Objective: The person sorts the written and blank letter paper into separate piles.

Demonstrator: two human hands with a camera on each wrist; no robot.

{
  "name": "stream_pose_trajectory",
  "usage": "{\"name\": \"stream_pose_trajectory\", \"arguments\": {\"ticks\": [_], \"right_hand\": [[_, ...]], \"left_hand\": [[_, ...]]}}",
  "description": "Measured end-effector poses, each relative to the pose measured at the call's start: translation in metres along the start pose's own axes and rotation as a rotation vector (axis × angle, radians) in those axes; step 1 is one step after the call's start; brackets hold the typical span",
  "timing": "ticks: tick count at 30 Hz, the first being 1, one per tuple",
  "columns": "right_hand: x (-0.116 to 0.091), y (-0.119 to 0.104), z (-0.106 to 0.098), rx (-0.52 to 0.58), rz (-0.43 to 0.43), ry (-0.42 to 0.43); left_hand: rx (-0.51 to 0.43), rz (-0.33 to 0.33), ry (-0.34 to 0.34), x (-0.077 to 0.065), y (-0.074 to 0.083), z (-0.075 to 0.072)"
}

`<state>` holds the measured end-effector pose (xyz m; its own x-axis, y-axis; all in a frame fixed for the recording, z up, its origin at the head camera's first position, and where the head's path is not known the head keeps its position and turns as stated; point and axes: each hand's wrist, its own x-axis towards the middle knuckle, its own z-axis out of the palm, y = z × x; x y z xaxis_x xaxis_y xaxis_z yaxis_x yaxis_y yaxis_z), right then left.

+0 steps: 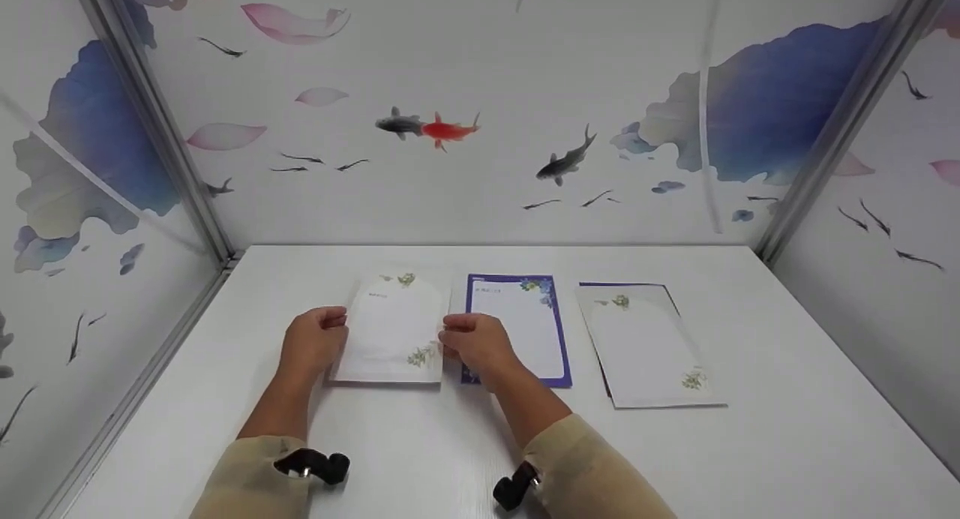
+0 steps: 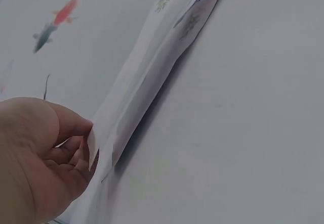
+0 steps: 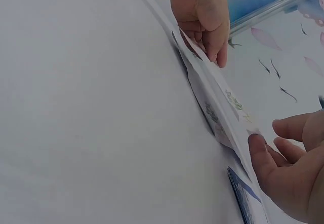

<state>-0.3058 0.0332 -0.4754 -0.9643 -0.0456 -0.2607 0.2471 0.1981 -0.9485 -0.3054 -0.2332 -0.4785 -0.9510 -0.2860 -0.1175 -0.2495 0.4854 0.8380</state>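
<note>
A white sheet of paper (image 1: pixel 390 331) with green plant prints in two corners is between the hands. Another layer of paper (image 2: pixel 152 90) shows under it in the wrist views. At its left edge my left hand (image 1: pixel 313 340) pinches the sheet between thumb and finger, as the left wrist view (image 2: pixel 45 153) shows. My right hand (image 1: pixel 480 345) is at the right edge. There its thumb and forefinger are apart, with a fingertip (image 3: pixel 257 145) against the paper's edge. Part of a purple-bordered sheet (image 1: pixel 517 331) lies behind the right hand.
Farther right lies another plant-print sheet (image 1: pixel 656 346), with a dark-edged sheet (image 1: pixel 622 284) partly showing under it. The white table (image 1: pixel 420 451) meets printed walls (image 1: pixel 480 69) at the back and sides. Both sleeves carry black wrist devices (image 1: pixel 322 466).
</note>
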Motion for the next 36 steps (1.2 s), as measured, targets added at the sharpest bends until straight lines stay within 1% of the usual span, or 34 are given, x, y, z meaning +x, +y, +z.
{"name": "stream_pose_trajectory", "arguments": {"ticks": [3, 7, 11, 14, 18, 21, 26, 30, 32, 36], "right_hand": [[-0.001, 0.000, 0.002, -0.057, 0.007, -0.031], [-0.003, 0.000, 0.002, -0.079, 0.010, -0.069], [-0.005, -0.001, 0.001, -0.107, 0.004, -0.071], [-0.006, -0.001, -0.001, -0.137, -0.021, -0.063], [-0.008, 0.000, -0.009, -0.172, -0.059, -0.066], [-0.008, -0.001, -0.020, -0.178, -0.087, -0.075], [-0.007, 0.000, -0.048, -0.181, -0.126, -0.069], [-0.005, 0.003, -0.075, -0.169, -0.131, -0.041], [-0.004, 0.005, -0.089, -0.160, -0.129, -0.025], [-0.001, 0.007, -0.115, -0.164, -0.127, 0.015]], "left_hand": [[0.031, 0.001, 0.011, 0.001, -0.003, 0.000], [0.045, -0.002, 0.023, 0.001, -0.005, -0.001], [0.052, -0.002, 0.023, 0.001, -0.006, -0.002], [0.051, 0.021, 0.039, 0.000, -0.005, -0.004], [0.006, 0.038, 0.063, -0.001, 0.003, -0.002], [-0.048, 0.041, 0.049, -0.001, 0.012, 0.005], [-0.124, 0.053, 0.002, -0.002, 0.025, 0.020], [-0.135, 0.045, -0.029, -0.003, 0.032, 0.031], [-0.141, 0.052, -0.040, -0.005, 0.035, 0.038], [-0.167, 0.062, -0.044, -0.009, 0.049, 0.059]]}}
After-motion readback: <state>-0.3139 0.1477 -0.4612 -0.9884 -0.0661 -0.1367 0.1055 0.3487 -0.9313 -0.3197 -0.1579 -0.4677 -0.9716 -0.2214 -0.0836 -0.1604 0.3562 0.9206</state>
